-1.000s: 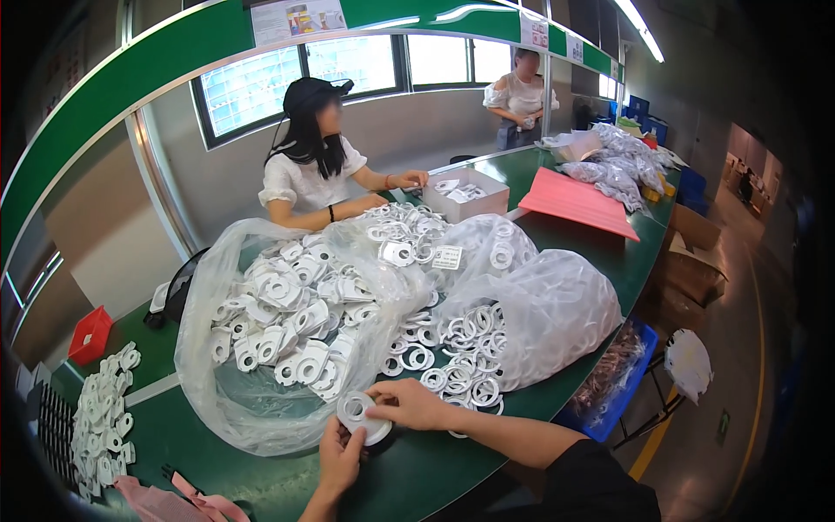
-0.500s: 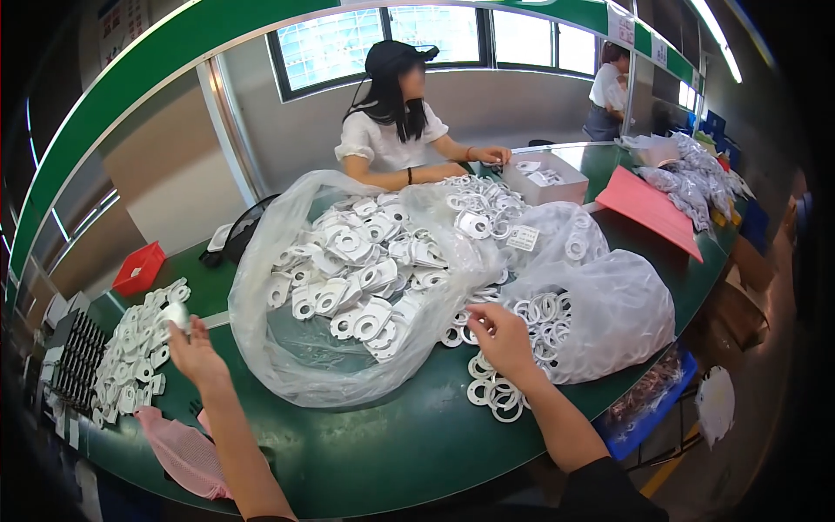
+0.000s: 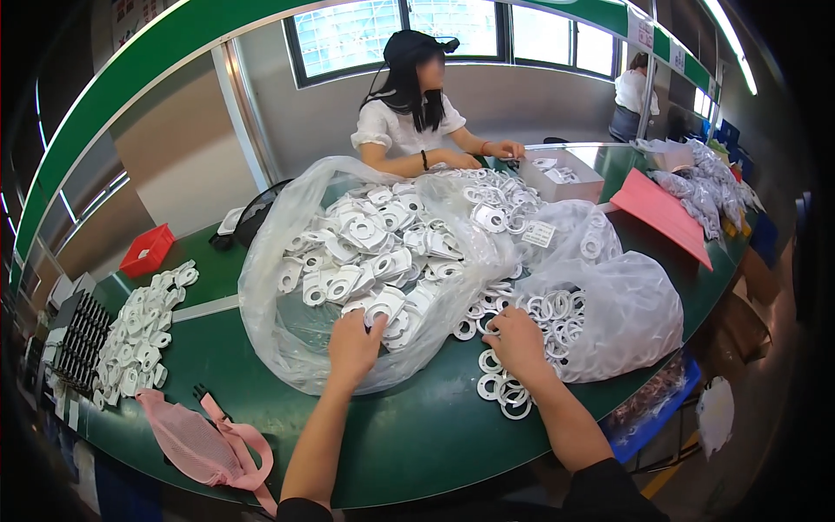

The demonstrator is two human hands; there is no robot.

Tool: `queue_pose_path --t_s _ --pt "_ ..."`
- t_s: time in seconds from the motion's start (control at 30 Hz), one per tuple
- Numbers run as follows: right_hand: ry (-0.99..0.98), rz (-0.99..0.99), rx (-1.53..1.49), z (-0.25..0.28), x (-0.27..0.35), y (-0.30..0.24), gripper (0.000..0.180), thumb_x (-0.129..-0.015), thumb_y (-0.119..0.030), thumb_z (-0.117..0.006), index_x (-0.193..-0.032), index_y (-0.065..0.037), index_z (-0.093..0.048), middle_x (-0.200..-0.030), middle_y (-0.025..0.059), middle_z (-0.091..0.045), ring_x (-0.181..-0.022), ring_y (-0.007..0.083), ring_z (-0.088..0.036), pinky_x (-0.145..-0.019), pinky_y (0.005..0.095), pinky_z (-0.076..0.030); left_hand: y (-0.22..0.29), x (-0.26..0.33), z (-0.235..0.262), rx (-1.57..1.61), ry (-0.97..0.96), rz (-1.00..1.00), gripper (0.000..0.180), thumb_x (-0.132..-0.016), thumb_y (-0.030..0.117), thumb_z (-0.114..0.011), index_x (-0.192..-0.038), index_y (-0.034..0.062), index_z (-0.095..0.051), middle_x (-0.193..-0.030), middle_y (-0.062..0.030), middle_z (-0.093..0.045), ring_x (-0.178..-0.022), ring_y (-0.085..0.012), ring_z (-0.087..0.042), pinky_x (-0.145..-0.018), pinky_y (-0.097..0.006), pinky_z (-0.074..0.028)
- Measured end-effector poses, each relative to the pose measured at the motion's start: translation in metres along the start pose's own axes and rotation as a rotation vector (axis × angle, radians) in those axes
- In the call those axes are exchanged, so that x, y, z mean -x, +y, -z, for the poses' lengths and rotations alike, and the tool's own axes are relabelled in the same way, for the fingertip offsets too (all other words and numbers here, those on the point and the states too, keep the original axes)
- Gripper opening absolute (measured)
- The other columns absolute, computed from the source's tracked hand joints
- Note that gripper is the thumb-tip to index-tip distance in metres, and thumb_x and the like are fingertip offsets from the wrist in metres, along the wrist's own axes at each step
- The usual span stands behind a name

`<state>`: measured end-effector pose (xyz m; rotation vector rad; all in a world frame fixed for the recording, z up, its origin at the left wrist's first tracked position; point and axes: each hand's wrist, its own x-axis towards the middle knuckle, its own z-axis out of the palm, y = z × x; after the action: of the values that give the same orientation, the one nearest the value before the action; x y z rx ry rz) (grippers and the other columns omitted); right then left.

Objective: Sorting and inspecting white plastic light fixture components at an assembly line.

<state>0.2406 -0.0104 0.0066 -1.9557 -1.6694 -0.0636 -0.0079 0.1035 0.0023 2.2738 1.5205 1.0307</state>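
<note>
My left hand [image 3: 352,350] reaches over the near rim of a large clear plastic bag [image 3: 261,348]. Its thumb and fingers close on a white plastic plate with a round hole [image 3: 385,304], one of a heap of similar plates [image 3: 361,228] inside the bag. To the right, my right hand [image 3: 518,341] is at the loose white rings [image 3: 507,396], fingers curled in a pinch at a ring [image 3: 490,323]; the fingers partly hide it. More rings [image 3: 557,313] spill from the mouth of a second clear bag [image 3: 639,309].
White plates [image 3: 139,339] lie piled at the left, beside a black rack [image 3: 80,337] and a red bin [image 3: 146,250]. A pink mesh bag [image 3: 187,439] lies near the front edge. Across the green table [image 3: 417,435], a co-worker [image 3: 404,126] sits by a white box [image 3: 564,178].
My left hand has left the plate pile at the left, where it held a white piece, and come right to the open bag. My right hand stays by the rings. The view has shifted slightly.
</note>
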Motion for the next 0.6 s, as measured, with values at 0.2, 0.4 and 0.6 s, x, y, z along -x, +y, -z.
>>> queue_pose_path --t_s 0.2,0.4,0.6 --pt "0.03 0.011 -0.07 0.011 -0.004 -0.001 0.011 -0.073 -0.015 -0.065 -0.08 -0.007 -0.064 -0.076 0.0081 -0.059 -0.078 0.0266 -0.056 -0.068 0.0373 -0.046 0.013 -0.001 -0.002 0.151 0.062 0.111 0.029 -0.073 0.022 -0.069 -0.085 -0.0006 -0.056 -0.084 -0.0141 -0.058 -0.079 -0.0296 -0.055 -0.069 -0.038 -0.043" --pt "0.385 -0.011 -0.208 0.019 -0.013 -0.005 0.01 -0.075 -0.011 -0.065 -0.081 -0.003 -0.064 -0.074 0.0106 -0.061 -0.067 0.0238 -0.058 -0.061 0.0336 -0.044 0.033 0.001 0.026 0.454 0.238 0.015 0.012 -0.076 0.007 -0.065 -0.082 0.0021 -0.055 -0.073 -0.007 -0.058 -0.07 -0.0163 -0.056 -0.066 -0.027 -0.042" --pt "0.362 0.016 -0.187 0.024 -0.012 -0.004 0.012 -0.071 -0.011 -0.068 -0.078 -0.003 -0.063 -0.075 0.0094 -0.061 -0.068 0.0245 -0.058 -0.062 0.0338 -0.045 0.066 0.047 0.036 1.629 -0.265 0.573 0.017 -0.084 0.012 -0.059 -0.095 0.0025 -0.05 -0.093 -0.0138 -0.063 -0.087 -0.0215 -0.06 -0.081 -0.032 -0.048"
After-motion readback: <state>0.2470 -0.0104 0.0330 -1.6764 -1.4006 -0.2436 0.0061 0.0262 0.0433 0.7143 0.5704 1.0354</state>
